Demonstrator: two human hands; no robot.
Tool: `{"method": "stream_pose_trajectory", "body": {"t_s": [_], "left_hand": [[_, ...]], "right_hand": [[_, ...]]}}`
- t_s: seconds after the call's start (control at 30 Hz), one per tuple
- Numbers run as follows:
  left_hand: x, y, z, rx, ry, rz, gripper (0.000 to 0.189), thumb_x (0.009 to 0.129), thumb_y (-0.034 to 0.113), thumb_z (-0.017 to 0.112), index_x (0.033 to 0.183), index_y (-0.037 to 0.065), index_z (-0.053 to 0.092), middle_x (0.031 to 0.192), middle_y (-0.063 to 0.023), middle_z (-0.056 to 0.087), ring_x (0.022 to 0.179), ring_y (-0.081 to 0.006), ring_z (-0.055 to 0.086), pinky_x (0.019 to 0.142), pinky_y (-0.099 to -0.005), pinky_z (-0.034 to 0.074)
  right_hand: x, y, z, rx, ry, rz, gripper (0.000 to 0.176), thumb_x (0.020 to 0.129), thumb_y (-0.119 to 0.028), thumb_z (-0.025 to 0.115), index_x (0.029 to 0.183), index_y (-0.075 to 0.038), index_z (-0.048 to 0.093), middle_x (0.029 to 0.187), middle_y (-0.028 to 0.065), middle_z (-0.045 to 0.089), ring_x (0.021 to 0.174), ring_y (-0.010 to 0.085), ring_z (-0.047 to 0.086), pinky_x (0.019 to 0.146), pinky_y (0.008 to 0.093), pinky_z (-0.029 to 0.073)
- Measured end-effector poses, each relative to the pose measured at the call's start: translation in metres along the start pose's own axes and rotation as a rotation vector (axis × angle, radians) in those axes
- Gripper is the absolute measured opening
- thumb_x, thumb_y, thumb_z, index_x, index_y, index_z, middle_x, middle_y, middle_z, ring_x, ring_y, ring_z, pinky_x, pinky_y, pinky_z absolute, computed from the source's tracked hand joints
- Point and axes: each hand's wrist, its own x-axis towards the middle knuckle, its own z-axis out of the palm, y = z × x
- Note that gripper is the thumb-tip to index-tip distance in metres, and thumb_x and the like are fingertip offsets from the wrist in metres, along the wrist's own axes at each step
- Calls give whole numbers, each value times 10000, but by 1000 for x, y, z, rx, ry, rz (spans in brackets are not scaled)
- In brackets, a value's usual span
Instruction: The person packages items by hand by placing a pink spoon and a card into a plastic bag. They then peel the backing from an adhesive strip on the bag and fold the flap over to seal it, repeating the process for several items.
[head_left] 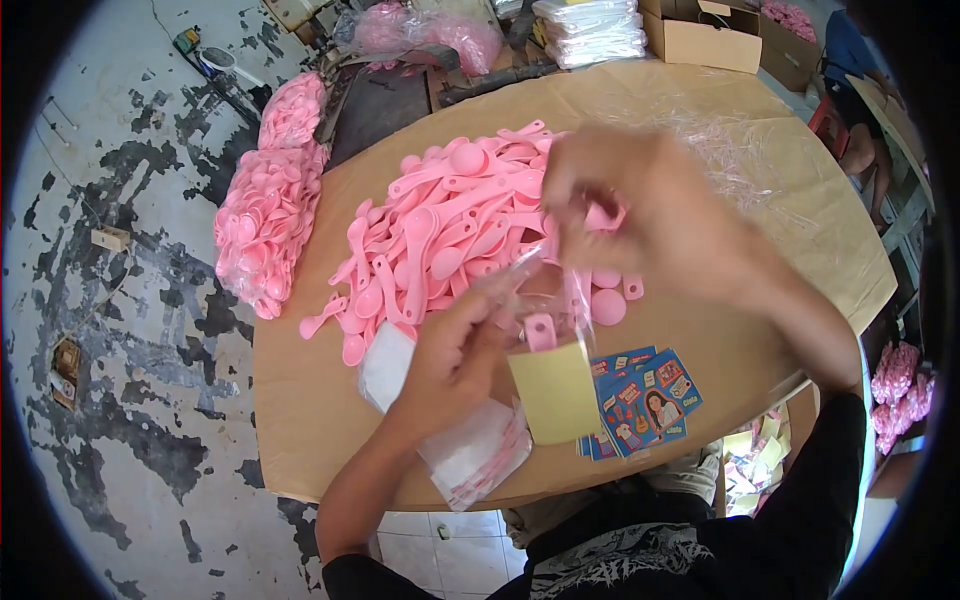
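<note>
My left hand is closed on a clear plastic bag, held up over the near part of the table. Inside the bag sit a pale yellow card and a pink plastic spoon, its holed handle end showing. Just above the bag's mouth is my right hand, blurred by motion, its fingers curled with a pink spoon showing between them. A heap of pink spoons spreads behind both hands. Below my left wrist lie flat clear bags.
Blue printed cards lie fanned near the front edge of the brown-covered table. Loose clear plastic strips cover the far right. Bulging bags of pink spoons stand off the left edge. A cardboard box stands behind; a person sits at right.
</note>
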Motion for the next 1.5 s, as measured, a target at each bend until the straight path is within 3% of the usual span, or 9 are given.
{"method": "stream_pose_trajectory", "body": {"t_s": [0.07, 0.1, 0.2, 0.27, 0.37, 0.5, 0.57, 0.73, 1.5], "left_hand": [[7, 11, 2, -312, 44, -83, 405, 1018, 128, 423, 1415, 64, 385, 1085, -124, 660, 847, -158, 662, 768, -271, 517], [10, 11, -1, -384, 16, -68, 401, 1027, 146, 378, 1400, 3, 355, 1164, -201, 617, 1037, -287, 652, 897, -380, 529], [14, 11, -7, -442, 43, -116, 410, 1023, 151, 384, 1399, -8, 350, 1179, -215, 610, 1065, -300, 639, 912, -382, 524], [16, 10, -4, -476, 96, -180, 412, 1016, 171, 422, 1384, -9, 375, 1167, -179, 621, 1037, -256, 645, 884, -339, 528], [16, 10, -6, -472, 85, -306, 377, 1003, 215, 494, 1310, -5, 480, 1113, -100, 651, 982, -165, 653, 833, -271, 526], [15, -6, -12, -496, 12, -347, 329, 994, 230, 521, 1218, -4, 579, 1073, -65, 656, 980, -137, 644, 811, -240, 522], [14, -4, -11, -551, 23, -327, 322, 996, 228, 517, 1220, 8, 587, 1071, -56, 652, 989, -136, 639, 815, -241, 522], [10, 11, 9, -599, 37, -225, 363, 1016, 185, 446, 1307, -29, 492, 1199, -133, 607, 1079, -223, 619, 911, -359, 527], [8, 9, 5, -352, 37, -140, 273, 1001, 124, 485, 1240, 27, 573, 1213, -65, 607, 1087, -138, 583, 888, -307, 527]], "right_hand": [[5, 4, -31, 206, -66, 102, 82, 774, -66, 613, 793, 6, 576, 729, 60, 588, 693, 127, 576, 611, 266, 483], [2, 10, -47, 322, -132, 140, 74, 770, -55, 608, 794, 11, 584, 712, 51, 583, 664, 114, 562, 603, 254, 476], [-21, 47, -98, 488, -438, 514, 134, 750, -9, 595, 874, 32, 626, 729, 28, 602, 658, 92, 563, 616, 238, 475], [-41, 96, -96, 152, -465, 759, 201, 767, 2, 557, 947, 28, 643, 947, 88, 671, 862, 134, 637, 741, 260, 500], [-83, 169, -102, -735, 64, 347, 283, 816, 38, 514, 1083, 35, 609, 1127, 115, 648, 1033, 188, 613, 867, 296, 481], [-46, 99, -88, -426, 322, 260, 341, 836, 74, 464, 1125, -8, 625, 1135, 125, 653, 1014, 212, 631, 875, 337, 483], [-43, 80, -56, 59, 239, 260, 285, 887, -2, 495, 1142, -11, 622, 1087, 104, 665, 993, 188, 633, 843, 313, 486], [-36, -9, 16, 352, -300, 402, 327, 904, -214, 659, 1170, -28, 614, 896, 42, 671, 799, 105, 615, 687, 267, 498], [-48, 17, 34, 581, -25, 391, 232, 871, -13, 612, 1087, -38, 694, 945, 44, 704, 817, 62, 605, 742, 233, 502]]}}
